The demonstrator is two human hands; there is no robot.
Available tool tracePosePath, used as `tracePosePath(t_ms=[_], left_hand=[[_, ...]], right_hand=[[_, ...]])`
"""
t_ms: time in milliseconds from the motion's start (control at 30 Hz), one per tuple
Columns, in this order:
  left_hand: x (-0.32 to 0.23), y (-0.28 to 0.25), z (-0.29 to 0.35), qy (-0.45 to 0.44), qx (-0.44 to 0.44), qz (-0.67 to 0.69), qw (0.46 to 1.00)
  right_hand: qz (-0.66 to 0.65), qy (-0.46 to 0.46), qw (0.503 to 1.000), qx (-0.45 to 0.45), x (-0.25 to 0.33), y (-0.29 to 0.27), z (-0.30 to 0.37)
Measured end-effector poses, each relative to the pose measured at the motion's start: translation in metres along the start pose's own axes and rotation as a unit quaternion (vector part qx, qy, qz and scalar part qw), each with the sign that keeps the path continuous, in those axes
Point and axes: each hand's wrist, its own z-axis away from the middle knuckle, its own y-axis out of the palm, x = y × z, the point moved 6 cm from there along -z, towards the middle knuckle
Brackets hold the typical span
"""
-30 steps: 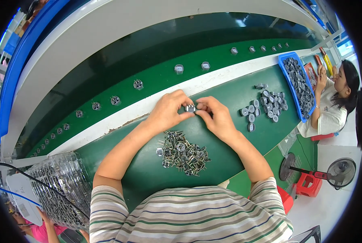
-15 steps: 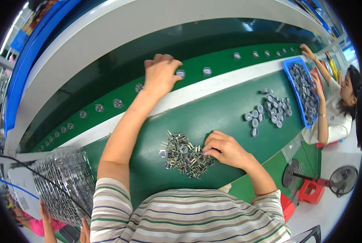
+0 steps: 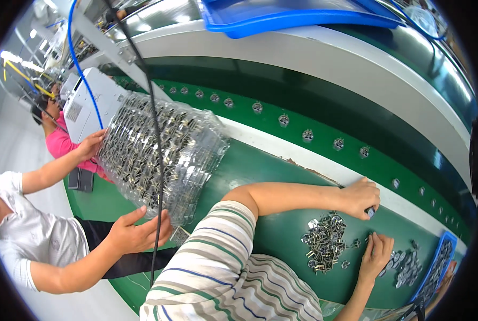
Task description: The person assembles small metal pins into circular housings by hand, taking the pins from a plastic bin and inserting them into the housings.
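Observation:
My left hand [image 3: 360,197] is closed on a small round grey part [image 3: 371,213], held over the table's far edge beside the belt. My right hand [image 3: 377,255] is lower and to the right, thumb and fingers pinched together. What it pinches, if anything, is too small to make out. Left of it lies a heap of small metal parts with long pins [image 3: 325,243], with a few loose ones at its edge. Several round grey caps [image 3: 407,268] lie just right of my right hand.
A green conveyor belt [image 3: 298,127] carries a row of small round parts along the far side. Stacked clear trays of pinned parts [image 3: 158,144] stand at the left, near a co-worker's hands [image 3: 137,230]. A black cable [image 3: 154,107] hangs across them. A blue bin [image 3: 437,262] sits far right.
The view has swung left. My left hand has come back from the belt to the table with a round part in it. My right hand has moved off the heap, toward the grey caps.

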Motion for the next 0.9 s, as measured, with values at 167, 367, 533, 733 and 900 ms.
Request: tracePosePath(t_ms=[167, 367, 533, 733, 900], left_hand=[[0.001, -0.007, 0.015, 0.013, -0.048, 0.014, 0.999], [-0.012, -0.007, 0.004, 0.057, -0.03, 0.045, 0.997], [0.0, -0.032, 0.014, 0.024, -0.024, 0.013, 0.999], [-0.009, -0.025, 0.006, -0.033, 0.023, 0.066, 0.997], [-0.013, -0.024, 0.008, -0.009, 0.024, 0.05, 0.998]], right_hand=[[0.008, -0.025, 1.0, 0.014, 0.012, 0.001, -0.002], [-0.07, 0.225, 0.972, -0.003, -0.041, 0.0, 0.021], [-0.032, 0.202, 0.978, 0.048, -0.027, 0.006, -0.01], [-0.163, 0.125, 0.973, 0.103, -0.026, -0.013, -0.018], [-0.188, 0.157, 0.961, 0.127, -0.038, 0.006, -0.025]])
